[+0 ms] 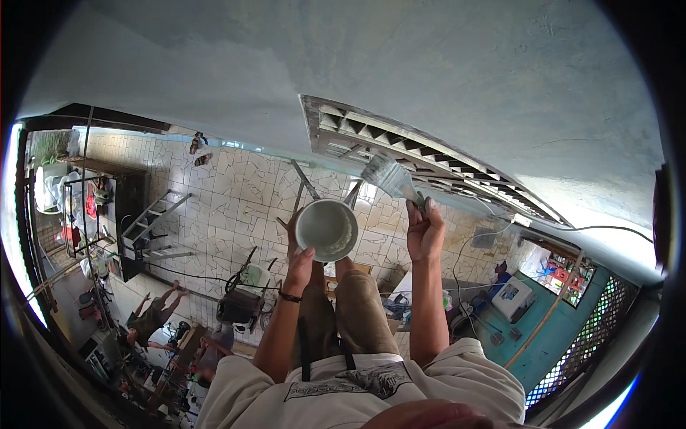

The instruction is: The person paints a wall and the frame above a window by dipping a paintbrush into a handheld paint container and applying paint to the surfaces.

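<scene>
In front of me, my left hand [300, 270] grips a round, pale paint pot [316, 222] from its near left side, with the thumb at the rim. A pale coating shows on its inner wall. To its right, my right hand [426, 232] pinches the handle of a wide flat paintbrush [386, 174] between thumb and fingers. The bristles point up and to the left, whitish with paint, and overlap the lower edge of the slatted wall opening in the picture. Whether they touch anything I cannot tell. Above both hands stretches a grey-white wall [443, 64].
A slatted opening [421, 150] crosses the wall. Far below lies the pale tiled floor [239, 189], with grey legs of a stand [305, 179] behind the pot. A ladder [153, 222] stands left; two people [151, 316] are lower left. A loose cable [464, 261] hangs at right.
</scene>
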A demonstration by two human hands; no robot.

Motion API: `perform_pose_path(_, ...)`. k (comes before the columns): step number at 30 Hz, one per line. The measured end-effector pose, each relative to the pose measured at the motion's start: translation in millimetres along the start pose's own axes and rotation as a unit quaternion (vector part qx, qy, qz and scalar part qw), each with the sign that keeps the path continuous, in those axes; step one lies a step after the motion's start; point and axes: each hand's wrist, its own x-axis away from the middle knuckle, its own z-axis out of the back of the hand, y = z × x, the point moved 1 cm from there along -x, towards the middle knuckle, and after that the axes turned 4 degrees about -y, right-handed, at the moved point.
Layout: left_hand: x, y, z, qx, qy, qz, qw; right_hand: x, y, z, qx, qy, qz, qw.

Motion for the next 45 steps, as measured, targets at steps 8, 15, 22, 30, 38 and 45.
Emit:
perform_pose_path(8,-19,-41,-4,-0.080,-0.026,0.082,0.993,38,-3,-24,-0.020,0.044,-0.102,0.994)
perform_pose_path(15,-46,-18,-52,-0.056,-0.050,-0.021,0.997,62,-29,-48,0.159,0.005,0.111,0.981)
perform_pose_path(22,-49,18,-80,-0.053,-0.041,-0.104,0.992,76,-36,-66,0.436,-0.076,0.222,0.869)
perform_pose_path(30,-44,9,-65,-0.066,-0.051,-0.082,0.993,72,-23,-56,0.400,-0.033,0.175,0.899)
perform_pose_path(38,-28,3,-67,-0.007,-0.003,-0.111,0.994,59,-12,-5,0.130,0.002,-0.064,0.989)
perform_pose_path(45,-28,8,-53,-0.042,-0.031,-0.124,0.991,72,-18,11,0.224,-0.064,-0.187,0.954)
